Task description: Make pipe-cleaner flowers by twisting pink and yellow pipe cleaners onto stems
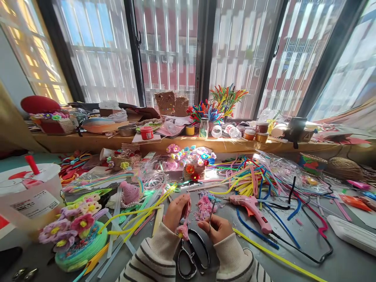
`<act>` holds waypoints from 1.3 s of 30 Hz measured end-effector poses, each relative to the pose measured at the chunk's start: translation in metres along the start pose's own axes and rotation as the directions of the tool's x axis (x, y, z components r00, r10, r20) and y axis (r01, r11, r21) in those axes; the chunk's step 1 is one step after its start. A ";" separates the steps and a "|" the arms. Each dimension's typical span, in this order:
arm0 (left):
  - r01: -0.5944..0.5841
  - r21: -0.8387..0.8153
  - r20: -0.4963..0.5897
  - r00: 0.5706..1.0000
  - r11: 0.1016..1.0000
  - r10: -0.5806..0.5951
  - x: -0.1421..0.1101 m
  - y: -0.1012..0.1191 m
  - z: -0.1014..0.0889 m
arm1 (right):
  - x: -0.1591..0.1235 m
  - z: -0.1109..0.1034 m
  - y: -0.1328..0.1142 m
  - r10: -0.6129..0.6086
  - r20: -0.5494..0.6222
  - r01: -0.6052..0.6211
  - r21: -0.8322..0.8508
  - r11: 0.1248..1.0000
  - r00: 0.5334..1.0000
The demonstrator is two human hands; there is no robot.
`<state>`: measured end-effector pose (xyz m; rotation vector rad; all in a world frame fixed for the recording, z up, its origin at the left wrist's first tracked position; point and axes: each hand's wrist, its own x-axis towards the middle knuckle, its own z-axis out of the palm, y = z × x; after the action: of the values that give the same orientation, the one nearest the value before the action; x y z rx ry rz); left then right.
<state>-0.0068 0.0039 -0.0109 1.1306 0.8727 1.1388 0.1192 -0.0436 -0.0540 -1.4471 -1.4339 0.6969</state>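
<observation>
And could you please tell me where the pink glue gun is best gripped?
I'd take the pink glue gun by its handle, coming from the near right: it lies on its side with the handle slanting that way, while the nozzle points left, away from that approach.

Holds a fuzzy pink piece [184, 232] in the left hand [175, 213], near black scissors [195, 248]; pinches a slim metal tool [212, 212] in the right hand [219, 228]. Sees pink scraps [205, 206] just beyond, a pink glue gun [253, 211] to the right, fuzzy flowers [82, 225] to the left.
</observation>
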 end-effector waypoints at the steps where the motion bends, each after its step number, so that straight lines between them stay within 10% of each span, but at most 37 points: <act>1: 0.013 -0.004 -0.028 1.000 1.000 -0.014 0.000 -0.001 -0.001 | -0.001 0.000 0.001 0.024 0.003 -0.024 0.009 1.000 1.000; 16: 0.078 -0.294 -0.111 0.987 0.953 -0.115 -0.007 0.013 0.003 | -0.012 -0.011 -0.005 0.103 0.053 -0.112 0.217 0.970 0.993; 24: -0.069 -0.403 -0.203 0.979 0.912 -0.016 -0.006 0.016 -0.002 | -0.015 -0.017 -0.007 0.142 0.021 -0.144 0.152 0.978 0.990; 29: -0.209 -0.024 -0.095 0.974 0.978 0.206 -0.009 0.015 0.002 | -0.010 -0.017 -0.008 0.094 0.040 -0.098 0.143 0.985 0.995; 39: -0.478 0.434 0.145 0.874 0.764 0.464 -0.013 0.011 0.007 | 0.019 -0.009 -0.027 0.024 0.181 -0.102 0.433 0.895 0.983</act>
<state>-0.0055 -0.0096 0.0014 1.8362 0.8822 1.3551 0.1185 -0.0315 -0.0220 -1.0985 -1.2518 1.1318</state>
